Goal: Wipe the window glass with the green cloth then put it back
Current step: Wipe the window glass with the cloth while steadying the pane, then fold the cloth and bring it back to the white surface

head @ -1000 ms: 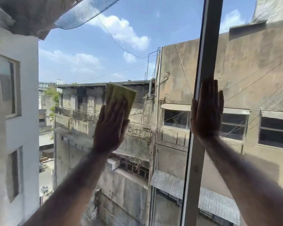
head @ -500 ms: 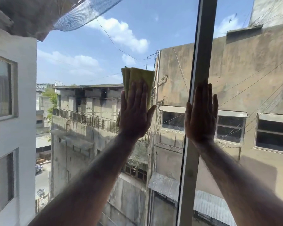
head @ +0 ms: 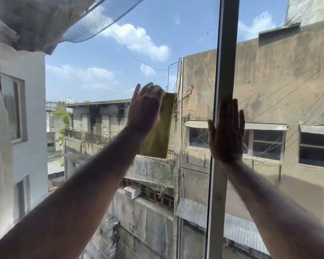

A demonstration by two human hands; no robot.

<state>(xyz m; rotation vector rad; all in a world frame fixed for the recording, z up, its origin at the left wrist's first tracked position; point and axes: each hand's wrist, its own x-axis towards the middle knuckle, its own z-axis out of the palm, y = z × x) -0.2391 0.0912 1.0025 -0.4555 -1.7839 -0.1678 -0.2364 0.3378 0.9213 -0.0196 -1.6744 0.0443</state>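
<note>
Left hand: fingers curled over top of green cloth, pinning it to window glass for wiping. Right hand: flat, open, empty, bracing against window frame.

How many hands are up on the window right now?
2. The left hand holds the green cloth on the glass, left of the window frame. The right hand lies flat over that frame.

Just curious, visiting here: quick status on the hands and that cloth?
Left hand gripping green cloth by its top, cloth hanging down the glass. Right hand flat, open, across window frame. Nothing in the way.
</note>
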